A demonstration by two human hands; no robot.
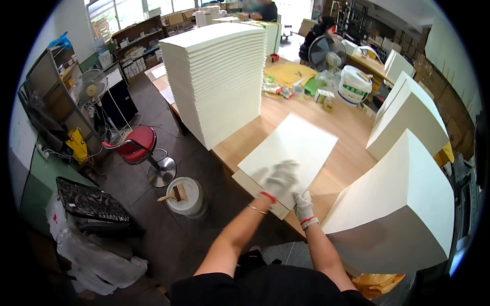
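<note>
A white sheet (pixel 298 145) lies on the wooden table in front of me, over a pale board (pixel 250 186) at the table's near edge. My left hand (pixel 280 179), in a white glove with a red cuff, rests flat on the sheet's near part with its fingers stretched out, blurred by motion. My right hand (pixel 304 206), gloved the same way, closes on the sheet's near corner; its fingertips are partly hidden. To the left towers a tall stack of white sheets (pixel 224 86). A curved white stack (pixel 388 204) stands close on my right.
Another white stack (pixel 408 117) stands farther right. A white bucket (pixel 354 85), yellow sheets (pixel 290 74) and small containers occupy the table's far side. Left on the floor are a red stool (pixel 139 145) and a lidded pail (pixel 185 196) bearing a brush (pixel 176 193). Two people work farther back.
</note>
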